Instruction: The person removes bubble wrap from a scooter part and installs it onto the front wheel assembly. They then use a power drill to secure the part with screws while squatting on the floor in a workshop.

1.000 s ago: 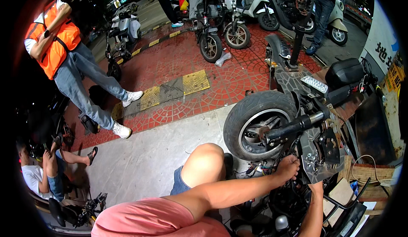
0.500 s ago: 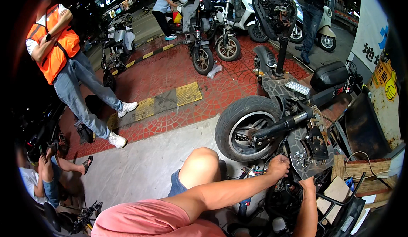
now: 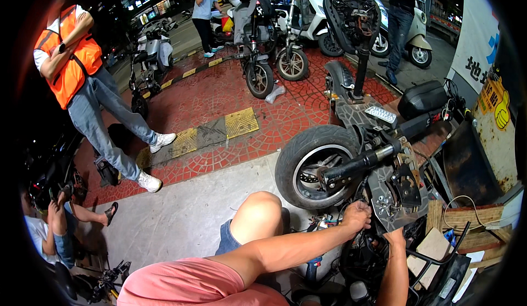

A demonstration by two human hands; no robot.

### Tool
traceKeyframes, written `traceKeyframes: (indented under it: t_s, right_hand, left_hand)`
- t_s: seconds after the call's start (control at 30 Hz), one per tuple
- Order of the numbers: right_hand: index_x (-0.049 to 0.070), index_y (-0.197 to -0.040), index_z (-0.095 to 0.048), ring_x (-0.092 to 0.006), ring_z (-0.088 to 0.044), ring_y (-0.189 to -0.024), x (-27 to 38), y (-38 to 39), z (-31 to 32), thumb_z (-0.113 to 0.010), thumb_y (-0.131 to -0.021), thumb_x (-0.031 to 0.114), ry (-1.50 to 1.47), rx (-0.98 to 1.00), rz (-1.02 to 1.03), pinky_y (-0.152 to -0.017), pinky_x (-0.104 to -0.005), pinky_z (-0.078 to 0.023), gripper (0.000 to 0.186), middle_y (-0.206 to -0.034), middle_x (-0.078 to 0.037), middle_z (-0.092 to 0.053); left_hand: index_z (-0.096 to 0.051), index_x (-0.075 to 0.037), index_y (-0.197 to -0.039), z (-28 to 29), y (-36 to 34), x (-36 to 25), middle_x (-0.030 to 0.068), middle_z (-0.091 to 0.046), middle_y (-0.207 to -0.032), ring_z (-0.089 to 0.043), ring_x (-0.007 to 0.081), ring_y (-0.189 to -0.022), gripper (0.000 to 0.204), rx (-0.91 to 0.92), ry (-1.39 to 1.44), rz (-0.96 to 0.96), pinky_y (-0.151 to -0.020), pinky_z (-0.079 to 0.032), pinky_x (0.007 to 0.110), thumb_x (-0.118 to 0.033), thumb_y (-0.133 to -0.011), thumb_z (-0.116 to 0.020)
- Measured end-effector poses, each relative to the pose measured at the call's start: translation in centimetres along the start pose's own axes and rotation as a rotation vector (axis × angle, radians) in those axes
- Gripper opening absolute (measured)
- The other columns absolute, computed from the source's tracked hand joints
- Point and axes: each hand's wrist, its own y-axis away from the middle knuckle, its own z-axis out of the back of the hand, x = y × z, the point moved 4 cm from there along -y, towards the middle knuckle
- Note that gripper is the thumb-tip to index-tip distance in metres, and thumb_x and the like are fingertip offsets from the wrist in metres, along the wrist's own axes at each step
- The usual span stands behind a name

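"Grey plate: where, from your screen?"
"Just beside the wheel, I see, bearing small metal parts. Left hand curled by its left edge, right hand at its lower edge; whether either pinches anything, I can't tell."

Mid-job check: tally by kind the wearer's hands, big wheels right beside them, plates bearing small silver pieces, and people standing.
Hands: 2 (bare left hand, bare right hand)
Black-tyred wheel with silver rim: 1
Grey patterned plate: 1
Standing people: 3 (orange-vested person, person in light-blue top, person in dark top)
Total: 7
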Motion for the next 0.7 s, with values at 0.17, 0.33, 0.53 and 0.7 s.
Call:
traceKeyframes:
  t_s: [0.17,0.33,0.53,0.7]
  right_hand:
    - [0.000,-0.115,-0.067,-0.0205,-0.064,-0.095,0.3,-0.1,0.2,-0.079,-0.083,0.014,0.030,-0.020,0.015,-0.084,-0.0374,-0.052,0.037,-0.107,-0.010,-0.071]
    - [0.000,-0.116,-0.066,-0.0229,-0.065,-0.094,0.7,0.1,-0.1,-0.079,-0.083,0.017,-0.144,-0.011,-0.105,-0.084,-0.0391,-0.052,0.039,-0.107,-0.012,-0.071]
    - [0.001,-0.121,-0.066,-0.0299,-0.063,-0.107,0.4,0.0,0.1,-0.073,-0.088,0.020,0.022,0.059,-0.068,-0.095,-0.0429,-0.048,0.039,-0.117,-0.015,-0.069]
    - [0.002,-0.118,-0.068,-0.0305,-0.065,-0.108,-3.3,-0.1,-0.4,-0.076,-0.086,0.027,0.334,-0.003,0.134,-0.094,-0.0416,-0.050,0.041,-0.115,-0.017,-0.071]
  left_hand:
    - [-0.061,-0.004,-0.102,0.0,0.6,-0.6,0.0038,-0.062,-0.083,-0.060,0.0147,-0.066,0.017,-0.014,-0.011,0.002,-0.055,-0.055,0.032,-0.021,-0.098,-0.064]
    - [-0.061,-0.004,-0.101,-0.1,1.2,-1.4,0.0034,-0.062,-0.083,-0.059,0.0143,-0.065,0.017,0.001,-0.075,0.067,-0.054,-0.054,0.031,-0.021,-0.099,-0.061]
    - [-0.061,-0.002,-0.102,-0.2,0.9,-1.2,0.0042,-0.063,-0.085,-0.061,0.0140,-0.066,0.016,-0.034,-0.157,0.008,-0.057,-0.056,0.031,-0.018,-0.099,-0.059]
    - [-0.064,-0.001,-0.101,0.1,0.4,-0.7,0.0074,-0.066,-0.084,-0.064,0.0156,-0.065,0.014,-0.067,-0.153,-0.087,-0.053,-0.056,0.032,-0.012,-0.094,-0.061]
